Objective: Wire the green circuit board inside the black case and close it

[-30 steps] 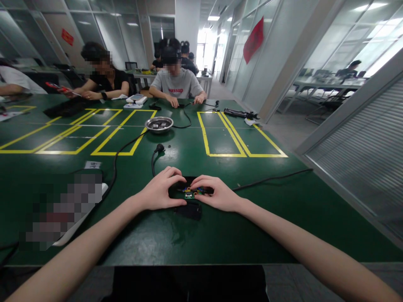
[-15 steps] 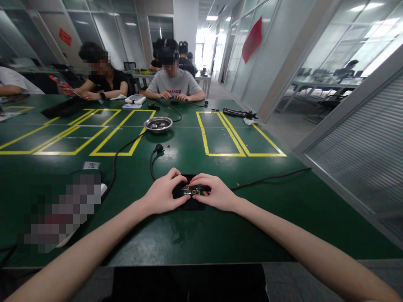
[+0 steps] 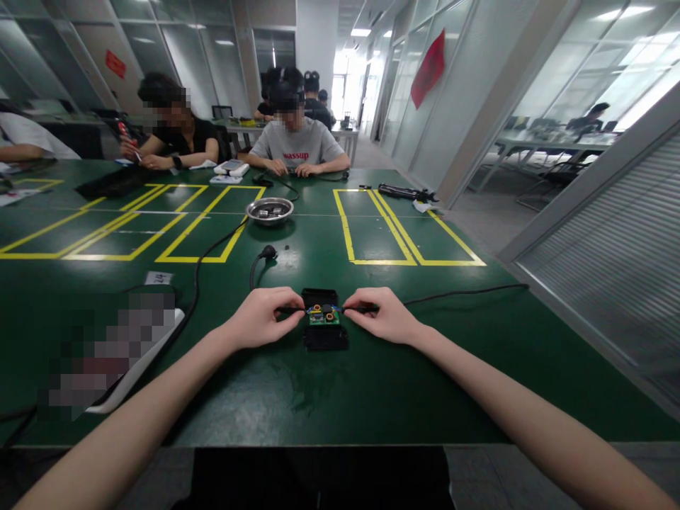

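Observation:
A small green circuit board (image 3: 324, 316) with copper coils lies between my hands, over an open black case whose one half (image 3: 326, 338) shows in front of it and the other (image 3: 319, 296) behind. My left hand (image 3: 269, 316) pinches the black cable at the board's left end. On the right side my right hand (image 3: 382, 316) pinches the other black cable (image 3: 451, 294), close to the board's blue wires. Both hands' fingers are closed, and the board's face is uncovered.
Beyond the board are a black plug (image 3: 269, 253) and a metal bowl (image 3: 270, 221) with metal parts. A white-edged, blurred-out object (image 3: 125, 379) lies at left. Yellow tape (image 3: 380, 263) marks the green table (image 3: 276, 411). People sit across it; a black tool (image 3: 404, 193) lies at far right.
My hands have moved apart from over the board to the cables at its two ends. The board and both case halves now show clearly. The view has shifted slightly.

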`<action>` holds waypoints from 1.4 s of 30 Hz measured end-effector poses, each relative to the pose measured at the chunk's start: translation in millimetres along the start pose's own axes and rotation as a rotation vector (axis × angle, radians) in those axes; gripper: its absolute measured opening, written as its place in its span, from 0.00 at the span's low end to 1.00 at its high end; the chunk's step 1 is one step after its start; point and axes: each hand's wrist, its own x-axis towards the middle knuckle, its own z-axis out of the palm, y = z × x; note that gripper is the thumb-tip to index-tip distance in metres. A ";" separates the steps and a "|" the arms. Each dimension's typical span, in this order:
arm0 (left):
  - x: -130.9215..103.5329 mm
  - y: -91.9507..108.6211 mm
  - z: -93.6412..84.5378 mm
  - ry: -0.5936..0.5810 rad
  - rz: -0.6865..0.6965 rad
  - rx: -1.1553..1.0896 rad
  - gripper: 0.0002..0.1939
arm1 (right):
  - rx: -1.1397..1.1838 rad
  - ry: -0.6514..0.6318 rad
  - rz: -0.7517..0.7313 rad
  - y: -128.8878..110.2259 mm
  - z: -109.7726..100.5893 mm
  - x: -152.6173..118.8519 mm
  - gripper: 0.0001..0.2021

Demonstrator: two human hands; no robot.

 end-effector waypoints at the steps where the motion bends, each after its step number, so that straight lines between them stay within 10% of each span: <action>1: -0.9 2.8 0.5 -0.024 0.011 -0.032 0.07 | 0.028 -0.046 -0.027 0.6 -3.9 -1.1 0.06; 9: -3.3 9.4 10.1 -0.197 0.010 -0.227 0.07 | 0.140 -0.239 -0.007 1.7 -7.1 -5.8 0.10; 42: -0.8 -6.3 10.7 -0.115 -0.015 -0.009 0.10 | -0.458 -0.229 -0.307 11.4 -5.8 -3.2 0.07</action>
